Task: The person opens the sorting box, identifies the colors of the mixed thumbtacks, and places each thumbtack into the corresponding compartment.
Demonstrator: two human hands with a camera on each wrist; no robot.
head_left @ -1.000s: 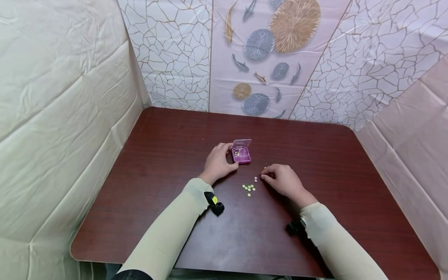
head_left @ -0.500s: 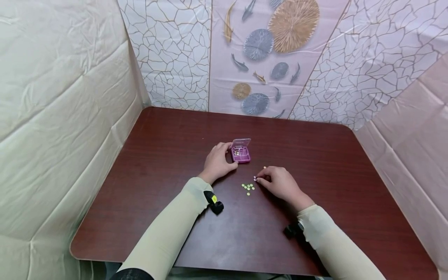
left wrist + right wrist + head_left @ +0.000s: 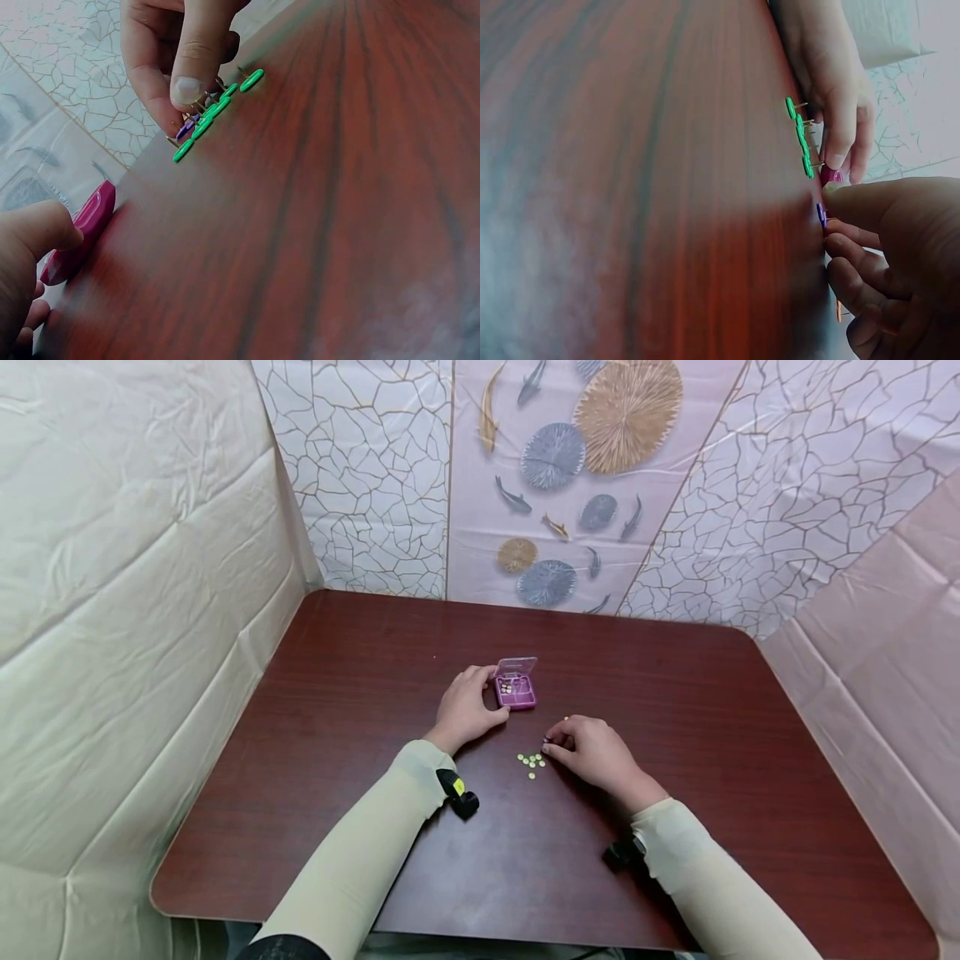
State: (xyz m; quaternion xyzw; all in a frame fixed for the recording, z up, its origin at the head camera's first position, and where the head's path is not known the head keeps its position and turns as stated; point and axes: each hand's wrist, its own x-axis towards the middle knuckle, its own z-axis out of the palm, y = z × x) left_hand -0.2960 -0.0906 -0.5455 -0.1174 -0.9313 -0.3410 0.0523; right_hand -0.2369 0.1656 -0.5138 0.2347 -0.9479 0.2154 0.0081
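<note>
My left hand (image 3: 467, 706) holds a small magenta compartment box (image 3: 528, 702) by its left side, thumb at the near corner. Its clear lid (image 3: 516, 667) stands raised, and several thumbtacks (image 3: 506, 687) lie in a left compartment. My right hand (image 3: 597, 753) is down on the tabletop, thumb and index finger closing round a purple thumbtack (image 3: 821, 215), with the fingers partly hiding it. Just left of these fingertips several green thumbtacks (image 3: 202, 126) lie in a cluster, points up. Beyond the right hand sits an orange thumbtack (image 3: 839, 310), mostly covered by the fingers.
The dark red-brown table (image 3: 360, 652) has rounded corners. A patterned curtain (image 3: 375, 477) hangs behind its far edge, and pale cloth (image 3: 135, 652) hangs at the left.
My right hand has shifted left from beside the orange thumbtack to the purple thumbtacks, and its thumb and index finger have closed in there. The left hand keeps holding the box.
</note>
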